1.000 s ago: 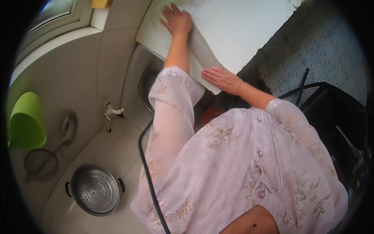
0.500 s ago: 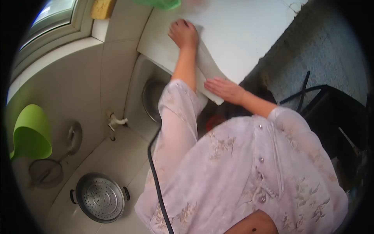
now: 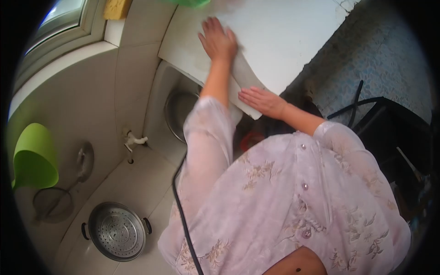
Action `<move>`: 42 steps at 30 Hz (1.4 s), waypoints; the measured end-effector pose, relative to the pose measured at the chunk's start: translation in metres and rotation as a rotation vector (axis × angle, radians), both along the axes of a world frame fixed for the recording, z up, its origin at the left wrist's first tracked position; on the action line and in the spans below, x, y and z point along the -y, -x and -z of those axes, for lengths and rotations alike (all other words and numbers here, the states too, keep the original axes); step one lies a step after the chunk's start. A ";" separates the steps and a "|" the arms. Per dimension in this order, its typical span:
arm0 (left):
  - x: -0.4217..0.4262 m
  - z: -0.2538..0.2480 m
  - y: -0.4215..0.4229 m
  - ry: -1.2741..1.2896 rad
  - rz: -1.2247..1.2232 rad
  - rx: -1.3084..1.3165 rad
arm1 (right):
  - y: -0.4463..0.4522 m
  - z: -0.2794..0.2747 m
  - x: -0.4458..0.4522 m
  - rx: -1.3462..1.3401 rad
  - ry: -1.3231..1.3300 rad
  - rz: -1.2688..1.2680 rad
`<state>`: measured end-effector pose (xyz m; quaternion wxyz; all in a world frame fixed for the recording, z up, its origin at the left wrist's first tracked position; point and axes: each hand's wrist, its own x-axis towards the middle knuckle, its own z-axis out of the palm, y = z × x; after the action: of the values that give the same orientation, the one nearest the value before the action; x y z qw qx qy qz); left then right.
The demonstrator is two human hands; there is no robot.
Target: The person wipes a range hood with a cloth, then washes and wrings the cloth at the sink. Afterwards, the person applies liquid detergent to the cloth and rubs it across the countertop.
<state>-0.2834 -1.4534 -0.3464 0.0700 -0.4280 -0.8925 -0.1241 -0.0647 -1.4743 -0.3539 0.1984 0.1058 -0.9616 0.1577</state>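
My left hand (image 3: pixel 218 40) rests on the white countertop (image 3: pixel 279 39), fingers stretched out and spread. It is at the far end of a pale flat strip (image 3: pixel 249 110). I cannot tell whether the strip is cloth, paper or board. Nearer my body, my right hand (image 3: pixel 262 101) lies flat across the strip's near end, with its fingers extended. The strip runs along the counter's near edge between both hands. Neither hand grasps anything.
Left of my arm is a sink holding a metal basin (image 3: pixel 176 112), near a white tap (image 3: pixel 134 140). A steamer pot (image 3: pixel 117 231) stands lower left. A green scoop (image 3: pixel 34 156) and strainer (image 3: pixel 52 204) hang on the wall. A yellow sponge (image 3: pixel 115 8) sits by the window; a black cable (image 3: pixel 183 215) crosses my left side.
My left hand has gone from curled fingers to spread, stretched fingers, reaching slightly farther. My right hand stays flat on the strip with little movement.
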 end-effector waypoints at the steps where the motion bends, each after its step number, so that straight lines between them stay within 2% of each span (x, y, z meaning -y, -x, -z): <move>1: -0.004 0.001 0.007 0.013 -0.007 0.012 | -0.001 -0.002 -0.002 0.020 0.048 -0.003; 3: -0.011 -0.008 0.013 0.042 -0.075 0.030 | -0.003 -0.009 -0.001 0.018 0.053 0.014; 5: 0.010 -0.013 -0.020 0.102 -0.129 0.198 | -0.003 -0.008 0.000 0.016 0.035 0.016; 6: 0.026 -0.025 -0.043 0.144 -0.030 0.317 | -0.002 -0.004 0.002 0.022 0.020 0.021; 8: 0.057 -0.036 -0.090 0.205 0.088 0.338 | -0.005 0.018 0.006 0.027 0.043 -0.022; 10: 0.062 -0.028 -0.096 0.166 0.143 0.261 | -0.006 0.023 0.007 0.049 0.070 -0.071; 12: 0.040 -0.010 -0.065 0.055 0.118 0.050 | -0.004 0.008 0.004 0.082 0.029 -0.048; 15: -0.012 -0.007 0.004 0.007 -0.036 -0.057 | -0.001 -0.006 -0.003 0.063 0.017 -0.017; 18: -0.017 -0.013 0.020 -0.019 -0.023 0.007 | -0.004 -0.008 0.002 0.037 0.061 -0.008; 19: -0.009 -0.019 0.010 0.071 -0.073 0.163 | -0.002 -0.007 -0.001 0.024 0.069 -0.001; 21: 0.017 -0.024 -0.032 0.136 -0.146 0.260 | 0.000 -0.002 -0.001 -0.002 0.010 0.014; 23: 0.051 -0.037 -0.080 0.256 -0.017 0.376 | -0.005 0.002 0.004 -0.010 -0.032 0.022; 25: 0.071 -0.032 -0.102 0.189 0.116 0.271 | -0.007 0.009 0.001 0.178 0.031 -0.114; 27: 0.064 -0.021 -0.090 0.116 0.165 0.216 | -0.005 0.002 0.001 0.110 0.003 -0.060; 29: 0.030 -0.006 -0.040 0.078 0.166 0.048 | -0.003 -0.001 0.002 0.052 -0.049 0.005; 33: -0.026 -0.005 0.027 0.055 -0.040 0.028 | -0.002 -0.008 -0.002 0.083 0.097 -0.033; 34: -0.023 -0.005 0.020 0.051 -0.039 0.025 | -0.002 -0.009 -0.004 0.081 0.092 -0.032; 36: 0.001 -0.013 -0.010 0.133 -0.087 0.187 | -0.003 -0.012 -0.002 0.068 0.073 -0.022; 38: 0.039 -0.022 -0.057 0.167 0.076 0.347 | -0.003 0.001 0.001 0.055 0.058 -0.016; 40: 0.065 -0.037 -0.099 0.238 0.195 0.284 | -0.007 0.027 0.007 0.072 0.044 -0.080; 42: 0.055 -0.024 -0.082 0.184 0.188 0.195 | -0.007 0.015 0.007 0.085 0.031 -0.079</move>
<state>-0.2014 -1.5085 -0.3223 -0.0682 -0.5001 -0.8587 -0.0890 -0.0575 -1.4810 -0.3687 0.1525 0.1340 -0.9616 0.1847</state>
